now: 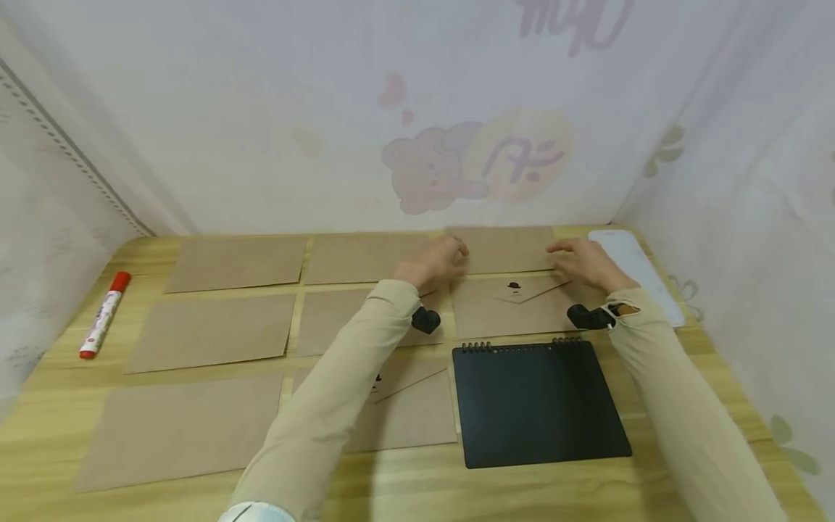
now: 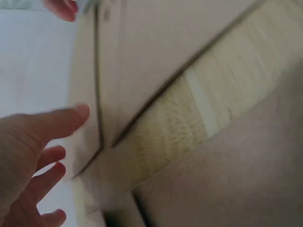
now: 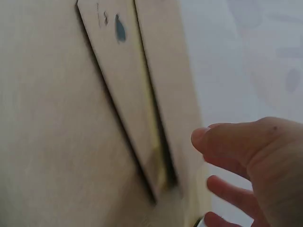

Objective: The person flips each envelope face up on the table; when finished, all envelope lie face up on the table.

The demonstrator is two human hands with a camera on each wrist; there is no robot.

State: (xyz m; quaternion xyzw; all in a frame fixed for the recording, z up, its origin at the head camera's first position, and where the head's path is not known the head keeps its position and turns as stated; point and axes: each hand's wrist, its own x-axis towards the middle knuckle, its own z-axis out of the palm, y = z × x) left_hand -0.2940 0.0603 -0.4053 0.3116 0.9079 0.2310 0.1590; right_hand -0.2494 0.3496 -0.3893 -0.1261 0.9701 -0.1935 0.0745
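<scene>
My left hand [image 1: 435, 259] hovers at the left end of the back right brown paper envelope [image 1: 509, 250]. At that envelope's other end is my right hand [image 1: 590, 262]. Both wrist views show the thumb and fingers apart with nothing between them, in the left hand [image 2: 28, 161] and in the right hand [image 3: 255, 161]. Just in front lies another envelope [image 1: 483, 312], flap side up, printed with a small hat and moustache. Whether any fingertip touches paper, I cannot tell.
More brown envelopes [image 1: 209, 326] lie in rows on the wooden table [image 1: 39, 442], some partly under my left sleeve. A black spiral notebook [image 1: 538, 406] sits front right. A red-capped marker [image 1: 104, 315] lies far left, a white flat object [image 1: 642, 272] far right. Patterned cloth walls surround the table.
</scene>
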